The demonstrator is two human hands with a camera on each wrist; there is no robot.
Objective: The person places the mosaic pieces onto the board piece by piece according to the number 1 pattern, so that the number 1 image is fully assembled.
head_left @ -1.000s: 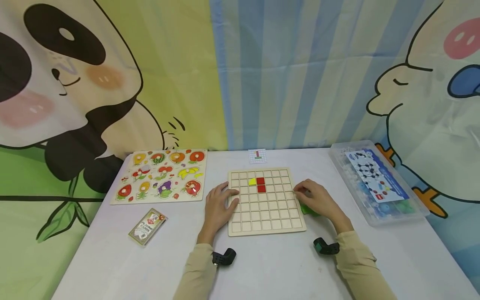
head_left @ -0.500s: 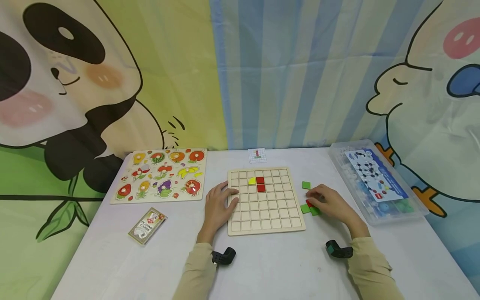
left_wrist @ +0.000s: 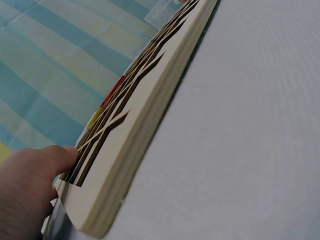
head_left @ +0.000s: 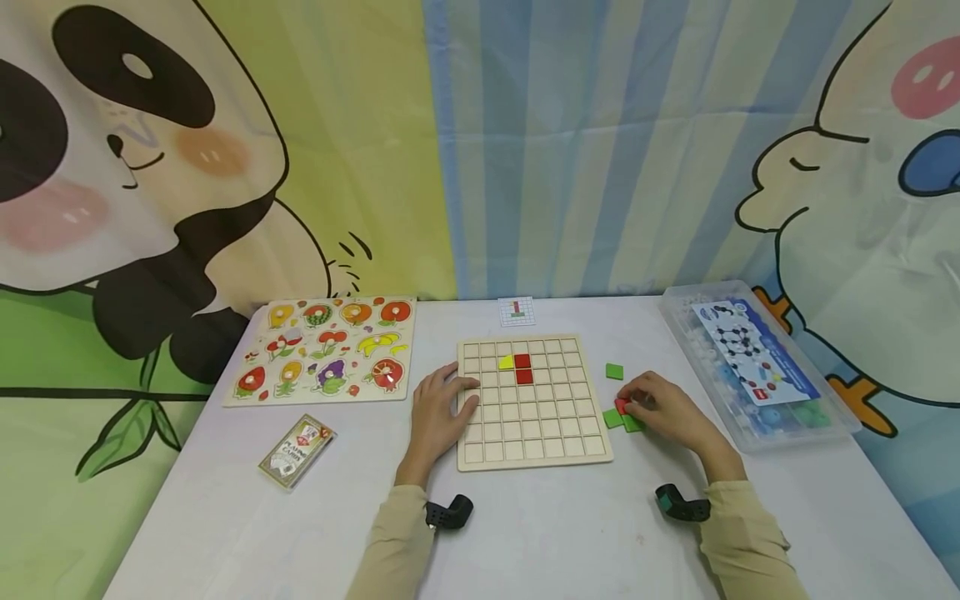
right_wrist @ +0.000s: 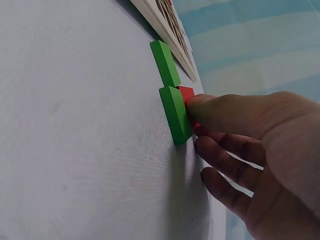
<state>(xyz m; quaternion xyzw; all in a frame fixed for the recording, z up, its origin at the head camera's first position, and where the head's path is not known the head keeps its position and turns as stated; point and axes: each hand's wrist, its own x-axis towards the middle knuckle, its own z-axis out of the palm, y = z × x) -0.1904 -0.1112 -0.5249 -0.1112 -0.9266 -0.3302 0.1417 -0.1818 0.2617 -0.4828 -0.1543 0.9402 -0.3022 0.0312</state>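
Observation:
A wooden grid board [head_left: 534, 433] lies on the table with one yellow tile [head_left: 506, 362] and two red tiles [head_left: 523, 377] set in its upper squares. My left hand [head_left: 438, 412] rests at the board's left edge, thumb and index tips on the rim. Just right of the board, my right hand [head_left: 667, 410] pinches a loose red tile [right_wrist: 186, 93] between thumb and index finger. Two green tiles [right_wrist: 175, 117] lie against that red one, and part of it is hidden by my thumb. A third green tile [head_left: 614, 371] lies a little farther back.
Behind the board lies a small pattern card [head_left: 517, 312]. A fruit puzzle board [head_left: 322, 350] and a playing card box [head_left: 297, 451] are on the left. At the right stands a clear plastic case [head_left: 757, 367]. A printed curtain [head_left: 570, 167] hangs behind the table.
My right hand has moved right and slightly toward me, from the board's right edge to the loose tiles, uncovering green ones and reaching the red tile. My left hand has stayed put.

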